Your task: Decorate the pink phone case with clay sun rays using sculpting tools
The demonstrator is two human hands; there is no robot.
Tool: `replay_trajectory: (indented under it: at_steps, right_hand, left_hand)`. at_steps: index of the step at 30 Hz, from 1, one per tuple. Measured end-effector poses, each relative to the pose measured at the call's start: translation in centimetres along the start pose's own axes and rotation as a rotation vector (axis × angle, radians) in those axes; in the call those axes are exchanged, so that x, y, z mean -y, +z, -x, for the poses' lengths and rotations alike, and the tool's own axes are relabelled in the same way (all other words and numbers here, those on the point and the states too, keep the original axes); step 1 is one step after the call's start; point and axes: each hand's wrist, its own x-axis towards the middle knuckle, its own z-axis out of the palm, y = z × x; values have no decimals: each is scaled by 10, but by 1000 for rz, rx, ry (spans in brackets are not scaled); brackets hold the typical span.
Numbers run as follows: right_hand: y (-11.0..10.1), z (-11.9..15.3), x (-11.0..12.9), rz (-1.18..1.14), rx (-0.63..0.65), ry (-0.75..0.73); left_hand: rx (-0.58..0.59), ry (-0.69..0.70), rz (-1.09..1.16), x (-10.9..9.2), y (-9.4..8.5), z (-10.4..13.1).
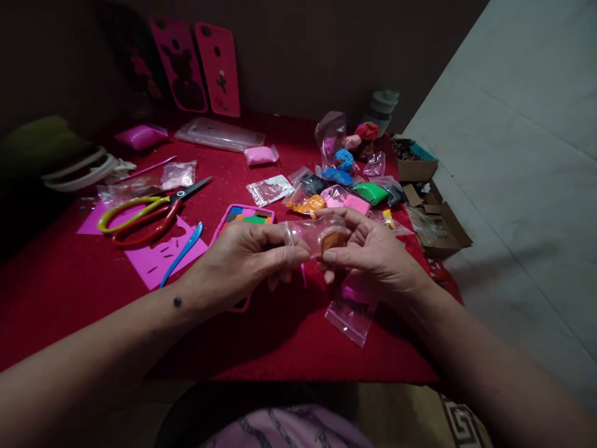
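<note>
Between both hands, above the red-covered table, is a small clear plastic bag (308, 231) with a brown lump of what looks like clay (334, 239) at its right end. My left hand (254, 252) pinches the bag's left end between thumb and fingers. Thumb and fingers of my right hand (361, 249) close around the end with the brown lump. Partly hidden behind my left hand lies a pink-edged phone case (247, 213) with patches of several colours. Under my right hand rests a clear zip bag (351, 317) with something pink in it.
Scissors (140, 218) and a blue modelling tool (184, 252) lie on pink sheets at the left. Several bags of coloured clay (338, 177) crowd the back right. Decorated phone cases (218, 71) lean on the wall. Cardboard boxes (438, 218) stand past the table's right edge.
</note>
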Motion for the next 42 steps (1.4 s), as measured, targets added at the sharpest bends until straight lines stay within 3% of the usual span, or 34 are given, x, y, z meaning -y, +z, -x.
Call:
replay_trajectory:
  at_steps: [4, 9, 15, 20, 32, 42]
  right_hand:
    - [2, 1, -3, -4, 26, -5]
    - [5, 1, -8, 24, -52, -60]
    - [5, 2, -11, 43, -80, -81]
    - [7, 2, -12, 51, -82, -88]
    - [16, 3, -13, 105, -178, -66]
    - [13, 3, -10, 84, -141, -91]
  left_hand:
    - [-16, -38, -53, -2, 2, -1]
    - [-31, -99, -100, -1, 3, 0]
    - [-83, -89, -20, -3, 6, 0]
    - [-55, -125, 47, -5, 8, -1]
    - [61, -67, 57, 5, 9, -2]
    - [-44, -13, -25, 6, 9, 3]
